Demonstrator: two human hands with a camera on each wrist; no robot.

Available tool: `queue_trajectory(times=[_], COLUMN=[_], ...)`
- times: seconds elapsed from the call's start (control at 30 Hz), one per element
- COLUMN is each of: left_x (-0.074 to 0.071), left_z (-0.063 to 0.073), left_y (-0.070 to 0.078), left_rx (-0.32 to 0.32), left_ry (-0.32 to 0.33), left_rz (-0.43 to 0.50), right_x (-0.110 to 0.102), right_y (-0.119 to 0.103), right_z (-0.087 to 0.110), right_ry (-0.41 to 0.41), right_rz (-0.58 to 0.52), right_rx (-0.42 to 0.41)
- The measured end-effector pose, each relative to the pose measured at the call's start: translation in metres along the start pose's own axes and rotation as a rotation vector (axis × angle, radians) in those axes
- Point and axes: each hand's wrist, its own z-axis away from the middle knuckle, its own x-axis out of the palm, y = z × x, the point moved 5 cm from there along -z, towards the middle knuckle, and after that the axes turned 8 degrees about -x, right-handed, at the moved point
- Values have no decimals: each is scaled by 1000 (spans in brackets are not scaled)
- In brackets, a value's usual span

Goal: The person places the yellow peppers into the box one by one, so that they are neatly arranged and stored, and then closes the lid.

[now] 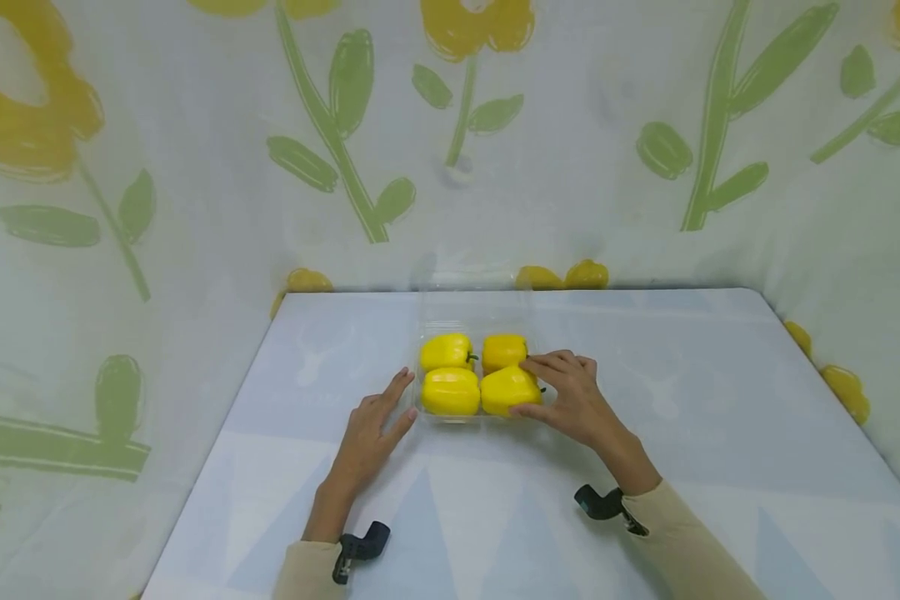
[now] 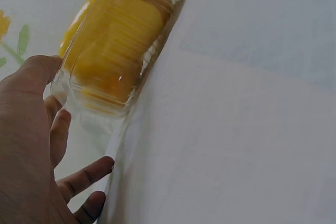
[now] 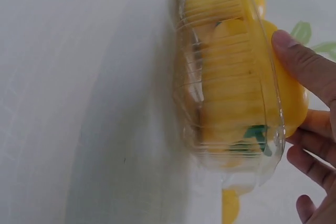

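Observation:
A clear plastic clamshell box point(image 1: 453, 420) holds several yellow bell peppers in two rows, with its clear lid point(image 1: 474, 307) raised at the back. My right hand point(image 1: 576, 398) grips the front right bell pepper point(image 1: 508, 390), thumb on the near side and fingers on the far side. That pepper sits in the box, its green stem pointing right. My left hand point(image 1: 369, 432) is at the box's left side, thumb against the rim in the left wrist view and fingers loosely spread. The front left bell pepper point(image 1: 451, 392) is nearest to it.
The box stands on a pale table point(image 1: 682, 367) with a faint triangle pattern. Behind the table hangs a white cloth point(image 1: 555, 167) with yellow flowers and green leaves. A small black camera point(image 1: 363, 542) is worn on the left wrist, another point(image 1: 600, 502) on the right.

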Motion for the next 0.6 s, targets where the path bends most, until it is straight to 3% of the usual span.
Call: queue_trajectory(times=[0.37,0.6], left_x=[-3,1], left_z=[-2,0], left_y=[3,-1], left_rx=[-3,-6], left_ry=[13,-2], left_rz=[-9,-9], right_x=[-2,10], right_y=[3,9], right_z=[-4,6], right_ry=[-43,-57], right_rz=[61,13], right_rx=[40,145])
